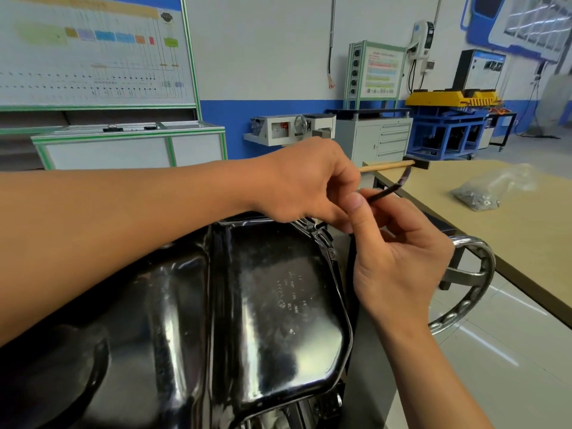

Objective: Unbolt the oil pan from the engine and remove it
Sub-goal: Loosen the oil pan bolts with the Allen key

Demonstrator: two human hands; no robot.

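Note:
The glossy black oil pan (272, 320) fills the lower middle of the head view, bottom side up on the engine. Over its far right corner my left hand (306, 184) has its fingers curled downward at the pan's rim; what they hold is hidden. My right hand (399, 258) is just to the right of it, pinching a thin dark bent tool (387, 191) between thumb and fingers. The tool's far end curves up toward the table edge.
A wooden-topped table (510, 230) stands on the right with a hammer (393, 165) at its far corner and a plastic bag of small parts (486, 193). A chrome hand wheel (473, 283) sits beside the engine stand. Cabinets and training boards line the back wall.

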